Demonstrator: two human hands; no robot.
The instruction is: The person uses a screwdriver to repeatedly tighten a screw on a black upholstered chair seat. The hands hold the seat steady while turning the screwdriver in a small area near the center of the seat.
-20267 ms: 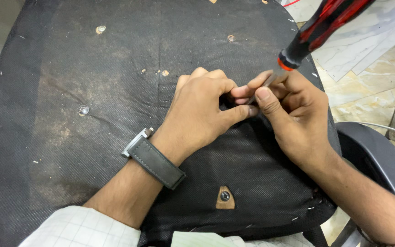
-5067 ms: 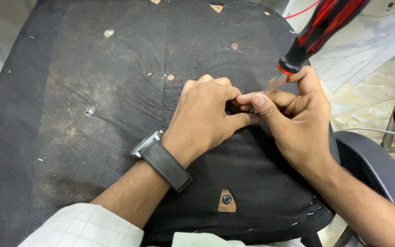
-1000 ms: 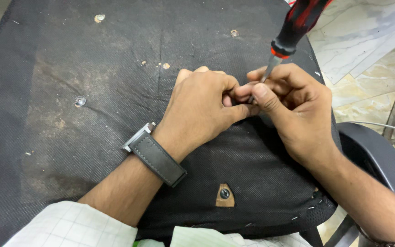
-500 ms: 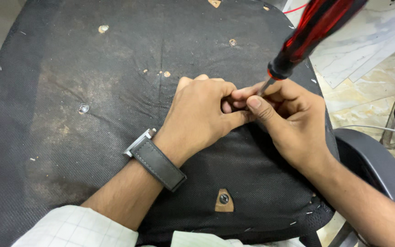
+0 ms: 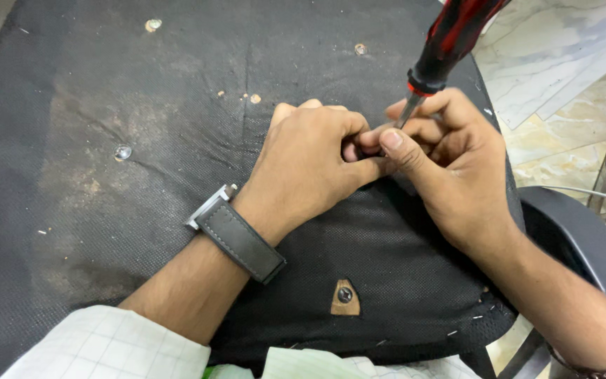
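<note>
On the seat underside: I see black fabric [image 5: 106,210] stapled over the board, dusty, covering nearly the whole view.
Far left: one silver screw head [image 5: 123,151] sits in the fabric, well apart from both hands.
Top: two pale spots [image 5: 152,25] near the far edge; I can't tell if they're holes or fasteners.
Left hand [image 5: 310,165]: fingers curled tight, thumb and forefinger pinched at the tool tip; whatever they pinch is too small and hidden, can't tell. Grey-strap watch [image 5: 236,235] on the wrist.
Bottom centre: tan patch with a screw [image 5: 344,296] already seated, near the close edge.
Screwdriver [image 5: 450,42]: red-black handle tilted up to the right, metal shaft running down between the two hands, tip hidden by fingers.
Right hand [image 5: 457,175]: fingers wrapped low round the shaft, thumb pressed against the left forefinger; closed, gripping the tool.
Progress: my judgement, mid-way. Some screws are in; the one at the tip looks still being worked, not visibly seated.
Right edge: grey armrest [image 5: 569,231] over tiled floor [image 5: 569,105].
</note>
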